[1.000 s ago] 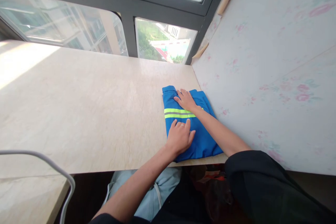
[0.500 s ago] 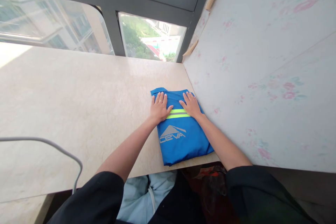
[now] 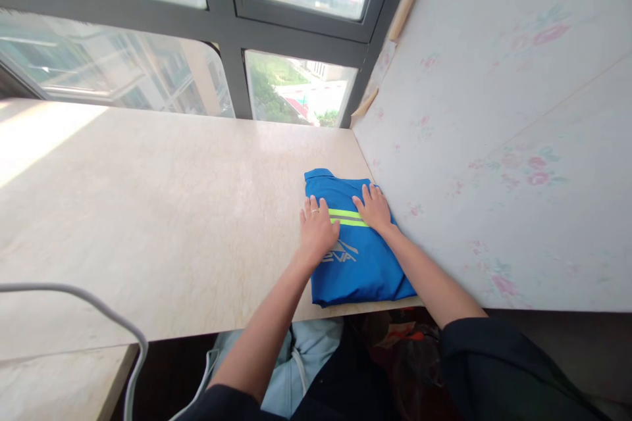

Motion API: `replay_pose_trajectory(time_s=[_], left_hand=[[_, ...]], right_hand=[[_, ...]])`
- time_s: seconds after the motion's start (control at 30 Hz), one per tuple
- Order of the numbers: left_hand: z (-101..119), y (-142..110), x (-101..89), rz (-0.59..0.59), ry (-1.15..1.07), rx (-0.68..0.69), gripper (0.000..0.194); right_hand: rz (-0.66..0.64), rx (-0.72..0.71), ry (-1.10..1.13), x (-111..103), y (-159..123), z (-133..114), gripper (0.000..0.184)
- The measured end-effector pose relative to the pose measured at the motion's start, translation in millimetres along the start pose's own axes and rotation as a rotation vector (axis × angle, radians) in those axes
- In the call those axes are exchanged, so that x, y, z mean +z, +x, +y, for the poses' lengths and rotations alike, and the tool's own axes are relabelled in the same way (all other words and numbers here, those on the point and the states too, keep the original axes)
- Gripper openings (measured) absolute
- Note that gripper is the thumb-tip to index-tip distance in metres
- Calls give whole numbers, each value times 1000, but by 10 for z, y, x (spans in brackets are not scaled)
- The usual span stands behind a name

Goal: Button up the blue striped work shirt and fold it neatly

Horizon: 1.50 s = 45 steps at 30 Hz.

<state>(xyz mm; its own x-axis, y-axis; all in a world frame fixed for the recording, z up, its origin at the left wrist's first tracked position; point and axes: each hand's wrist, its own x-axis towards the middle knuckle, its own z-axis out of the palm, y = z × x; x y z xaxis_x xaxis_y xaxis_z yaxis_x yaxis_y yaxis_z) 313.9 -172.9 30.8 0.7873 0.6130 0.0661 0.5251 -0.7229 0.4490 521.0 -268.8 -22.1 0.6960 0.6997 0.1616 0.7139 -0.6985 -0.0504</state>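
A folded blue garment [image 3: 365, 270] with a yellow-green reflective stripe and a grey printed logo lies on the beige marble-look table [image 3: 148, 210], in the corner by the right wall. My left hand [image 3: 317, 231] rests flat on the garment's left side, fingers stretched out, a ring on one finger, partly covering the logo. My right hand [image 3: 376, 208] lies flat on the garment's right side near the stripe, fingers spread. Neither hand holds anything.
A floral-patterned wall panel [image 3: 494, 131] rises right beside the garment. Dark-framed windows [image 3: 227, 26] run along the table's far edge. A grey cable [image 3: 99, 309] curves over the near left edge. Light blue cloth [image 3: 286, 368] lies below the table.
My left hand has slid back toward me from the garment's far left corner onto the logo. My right hand stays flat near the stripe. The camera view shifted slightly.
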Motion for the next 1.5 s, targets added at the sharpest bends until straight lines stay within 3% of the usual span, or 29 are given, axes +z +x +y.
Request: replay_pose_trajectory(time_s=[0.17, 0.23, 0.33, 0.43, 0.57, 0.63, 0.77, 0.87, 1.0, 1.2, 1.37, 1.5], left_hand=[[35, -755, 42, 43, 27, 99, 67], [0, -957, 44, 61, 50, 173, 65], [-59, -1112, 55, 87, 77, 392, 58], [-103, -1149, 85, 80, 97, 548, 52], [-126, -1162, 93, 88, 105, 532, 51], [-135, -1190, 86, 89, 96, 506, 50], [-193, -1268, 113, 130, 62, 484, 51], [-260, -1296, 169, 168, 36, 505, 51], [-307, -1297, 205, 173, 6, 522, 50], [-271, -1315, 168, 161, 19, 480, 48], [-278, -1322, 125, 114, -31, 444, 52], [-372, -1321, 54, 23, -207, 463, 54]], right_hand=[[10, -17, -16, 7, 21, 44, 69], [1, -27, -13, 3, 62, 48, 68], [4, -34, -4, -4, 114, 47, 67], [-2, -26, -1, -31, 156, 31, 65], [-25, 16, -8, -195, 152, -83, 65], [39, 25, 11, -351, 32, -210, 67], [193, -160, 105, -655, -583, -542, 64], [152, -266, 116, -698, -1165, -654, 63], [125, -139, 127, -546, -1618, -398, 63], [98, -201, 246, -476, -1718, 96, 57], [141, -107, 320, -474, -1773, 207, 60], [126, -63, 361, -453, -1763, 204, 64]])
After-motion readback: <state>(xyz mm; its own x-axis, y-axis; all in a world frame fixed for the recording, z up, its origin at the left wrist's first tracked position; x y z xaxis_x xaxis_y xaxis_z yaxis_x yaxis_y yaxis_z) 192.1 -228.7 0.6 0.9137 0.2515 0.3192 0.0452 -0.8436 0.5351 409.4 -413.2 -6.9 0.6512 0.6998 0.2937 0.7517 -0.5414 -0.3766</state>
